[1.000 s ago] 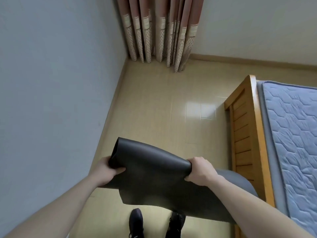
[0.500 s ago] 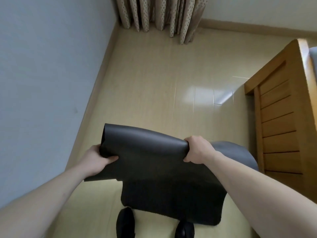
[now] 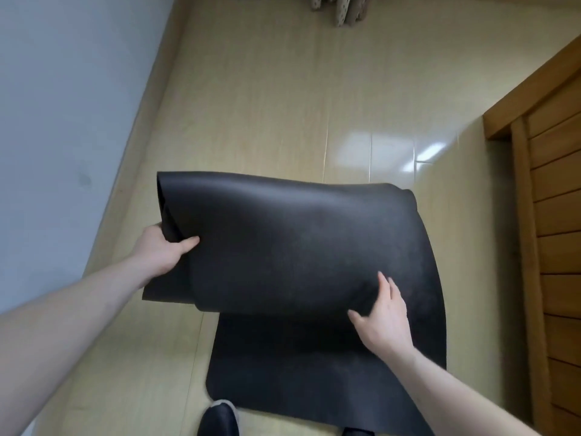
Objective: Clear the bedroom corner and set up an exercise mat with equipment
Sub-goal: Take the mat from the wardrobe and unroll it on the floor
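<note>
Two hands are on the mat (image 3: 298,247) at this point, and they do different jobs. Your left hand (image 3: 163,250) grips the left end of the loose roll, thumb on top and fingers curled underneath out of sight. Your right hand (image 3: 385,316) lies with its fingers straight and spread against the near right face of the roll, pressing rather than clasping. The mat itself hangs in front of you, part unrolled: its free end already lies flat on the floor (image 3: 267,105) by your shoe (image 3: 220,418), while the rest curls up between your hands.

To lay it well, I judge you should keep the left grip firm and let the right palm push the roll away from your shoe, toward the curtain (image 3: 341,9). Keep the mat's left edge parallel to the wall (image 3: 63,89) and its right edge off the bed frame (image 3: 550,215), which stands near it. Lower the roll to the floor before letting it run, so it does not skew or fold on itself.

Much is hidden. The mat's far length is wound inside the roll, so you cannot tell how much remains. Only the curtain's hem shows beyond the mat, the bed frame is cut off at the picture's edge, and no equipment is in view.
</note>
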`<move>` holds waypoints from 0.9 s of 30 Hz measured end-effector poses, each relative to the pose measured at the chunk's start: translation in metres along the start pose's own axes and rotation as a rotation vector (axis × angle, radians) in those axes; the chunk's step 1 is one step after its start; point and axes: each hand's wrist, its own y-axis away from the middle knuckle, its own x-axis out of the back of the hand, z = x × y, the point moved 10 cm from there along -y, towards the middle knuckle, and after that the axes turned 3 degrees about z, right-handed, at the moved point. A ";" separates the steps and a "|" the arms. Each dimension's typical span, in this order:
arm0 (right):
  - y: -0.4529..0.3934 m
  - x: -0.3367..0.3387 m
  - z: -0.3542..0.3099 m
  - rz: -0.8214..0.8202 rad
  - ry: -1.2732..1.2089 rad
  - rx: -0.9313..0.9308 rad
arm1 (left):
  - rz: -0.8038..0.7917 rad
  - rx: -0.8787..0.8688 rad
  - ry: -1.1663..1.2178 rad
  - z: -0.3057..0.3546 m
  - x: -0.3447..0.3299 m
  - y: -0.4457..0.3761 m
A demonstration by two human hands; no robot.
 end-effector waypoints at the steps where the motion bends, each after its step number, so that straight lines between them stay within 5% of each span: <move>1: 0.006 -0.020 0.027 -0.044 -0.013 -0.079 | 0.006 0.001 -0.002 -0.002 -0.002 -0.007; 6: 0.040 -0.102 0.114 -0.194 -0.015 -0.293 | -0.014 -0.020 -0.089 -0.033 -0.029 -0.040; 14: 0.063 -0.148 0.141 -0.320 -0.055 -0.331 | 0.105 0.008 -0.109 -0.094 -0.054 -0.024; 21: 0.067 -0.151 0.138 -0.325 -0.147 -0.402 | -0.200 0.169 -0.177 -0.167 -0.131 0.040; 27: 0.072 -0.193 0.146 -0.346 -0.505 -0.748 | -0.318 0.328 -0.172 -0.230 -0.181 0.072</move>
